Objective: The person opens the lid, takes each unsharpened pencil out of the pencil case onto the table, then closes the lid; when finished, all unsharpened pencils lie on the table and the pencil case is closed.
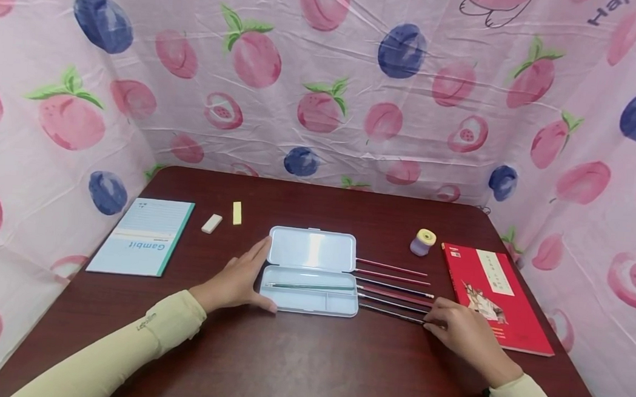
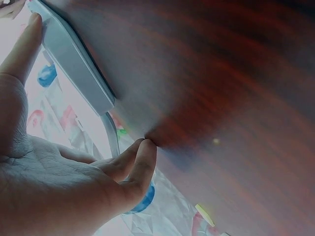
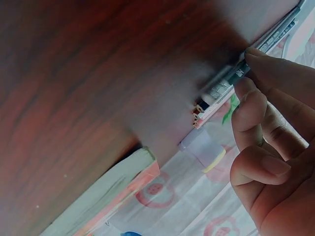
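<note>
Pencil [image 1: 393, 313] in right fingers' [image 3: 270, 68] pinch near red book [image 1: 529, 327], left fingers [image 1: 254, 255] straight against case [image 1: 294, 301].

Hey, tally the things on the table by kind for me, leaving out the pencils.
Books: 2, the blue notebook and the red book
Small blocks: 2, the white block and the yellow strip
Pencil cases: 1, the open case
Containers: 1, purple and yellow
Total: 6
</note>
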Tool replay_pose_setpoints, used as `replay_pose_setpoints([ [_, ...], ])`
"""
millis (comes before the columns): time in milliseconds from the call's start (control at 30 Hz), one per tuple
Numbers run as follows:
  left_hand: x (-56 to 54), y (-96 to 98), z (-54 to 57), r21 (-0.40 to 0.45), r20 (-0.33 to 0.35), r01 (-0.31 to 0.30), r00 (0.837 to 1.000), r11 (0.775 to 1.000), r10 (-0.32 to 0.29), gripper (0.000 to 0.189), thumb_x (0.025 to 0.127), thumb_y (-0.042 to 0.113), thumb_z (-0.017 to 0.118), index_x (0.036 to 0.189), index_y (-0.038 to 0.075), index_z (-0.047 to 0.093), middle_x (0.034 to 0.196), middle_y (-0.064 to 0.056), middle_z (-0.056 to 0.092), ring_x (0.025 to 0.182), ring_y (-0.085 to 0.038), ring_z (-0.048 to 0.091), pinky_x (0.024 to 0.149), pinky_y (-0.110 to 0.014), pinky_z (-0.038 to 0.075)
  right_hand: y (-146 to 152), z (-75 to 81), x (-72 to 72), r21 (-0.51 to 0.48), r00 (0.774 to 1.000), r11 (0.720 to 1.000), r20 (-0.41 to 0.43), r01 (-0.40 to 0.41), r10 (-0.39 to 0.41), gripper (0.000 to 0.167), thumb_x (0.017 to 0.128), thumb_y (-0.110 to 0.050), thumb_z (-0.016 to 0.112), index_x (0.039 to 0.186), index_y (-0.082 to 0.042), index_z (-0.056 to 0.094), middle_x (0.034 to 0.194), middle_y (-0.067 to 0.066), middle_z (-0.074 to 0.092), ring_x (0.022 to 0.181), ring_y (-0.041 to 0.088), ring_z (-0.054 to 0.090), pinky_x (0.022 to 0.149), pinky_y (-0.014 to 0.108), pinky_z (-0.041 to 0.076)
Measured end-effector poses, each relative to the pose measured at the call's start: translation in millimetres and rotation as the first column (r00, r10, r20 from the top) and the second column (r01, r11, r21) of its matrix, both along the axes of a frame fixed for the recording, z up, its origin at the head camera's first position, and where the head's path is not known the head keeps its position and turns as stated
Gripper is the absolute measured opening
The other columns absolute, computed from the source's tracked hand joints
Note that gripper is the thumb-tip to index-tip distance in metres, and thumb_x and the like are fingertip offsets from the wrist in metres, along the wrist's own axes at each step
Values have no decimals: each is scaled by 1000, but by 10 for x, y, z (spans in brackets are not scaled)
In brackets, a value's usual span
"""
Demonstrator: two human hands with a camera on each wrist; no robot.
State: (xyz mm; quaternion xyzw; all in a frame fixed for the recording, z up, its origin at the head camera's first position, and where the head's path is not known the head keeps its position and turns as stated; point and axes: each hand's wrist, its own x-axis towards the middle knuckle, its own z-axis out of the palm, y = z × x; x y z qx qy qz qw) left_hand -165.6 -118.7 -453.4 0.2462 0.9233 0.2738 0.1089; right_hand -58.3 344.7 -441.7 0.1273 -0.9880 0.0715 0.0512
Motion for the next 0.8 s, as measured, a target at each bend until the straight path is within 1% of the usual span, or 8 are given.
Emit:
replay_pose_setpoints([
  [100, -3, 0, -2, 0, -2, 2, 1000, 1000, -2, 150, 68, 57, 98, 171, 3, 4, 180, -19, 11, 164, -40, 26, 120, -74, 31, -20, 27, -14, -1, 1000, 1000, -9, -3, 3, 20, 75, -19, 98, 90, -22, 85, 87, -12, 69, 74, 5, 67, 63, 24, 55],
  [233, -6, -1, -6, -1, -3, 2, 1000, 1000, -2, 150, 68, 58, 98, 171, 3, 4, 180, -19, 10, 164, -40, 26, 121, -74, 31, -120, 102, -81, -27, 998, 999, -57, -32, 30, 21, 75, -21, 98, 92, -21, 85, 88, -11, 70, 73, 4, 65, 63, 23, 54],
  [333, -6, -3, -5, 0, -1, 0, 1000, 1000, 0, 150, 68, 58, 98, 171, 3, 4, 180, -19, 10, 164, -40, 26, 121, -75, 30, -257, 171, -173, -60, 994, 996, -91, -70, 64, 19, 78, -20, 96, 94, -20, 86, 88, -9, 70, 70, 3, 61, 63, 23, 52],
  [467, -10, -4, -6, 1, -2, 1, 1000, 1000, -1, 151, 68, 58, 98, 171, 3, 3, 180, -19, 10, 164, -40, 25, 121, -75, 30, -467, 235, -340, -93, 989, 989, -108, -113, 103, 17, 81, -19, 94, 95, -20, 85, 90, -8, 70, 70, 3, 60, 64, 23, 53],
  [600, -14, -6, -20, 0, 0, 0, 1000, 1000, 0, 151, 68, 59, 97, 172, 4, 3, 180, -18, 10, 164, -39, 25, 121, -74, 30, -681, 248, -531, -133, 988, 982, -94, -135, 123, 17, 83, -21, 93, 98, -20, 85, 90, -7, 70, 72, 6, 60, 65, 24, 53],
  [700, -14, -11, -35, 3, 1, -3, 1000, 1000, 3, 150, 68, 59, 97, 172, 4, 3, 181, -18, 9, 164, -39, 25, 121, -74, 30, -846, 225, -662, -173, 988, 973, -59, -150, 142, 16, 85, -22, 92, 100, -19, 86, 89, -7, 69, 71, 7, 59, 64, 24, 51],
  [800, -15, -9, -42, 5, 0, -2, 1000, 1000, 2, 150, 69, 59, 97, 172, 4, 3, 181, -18, 9, 164, -39, 25, 121, -75, 29, -998, 191, -760, -201, 985, 965, -20, -169, 169, 16, 87, -22, 90, 101, -18, 86, 87, -7, 68, 69, 5, 55, 63, 23, 49],
])
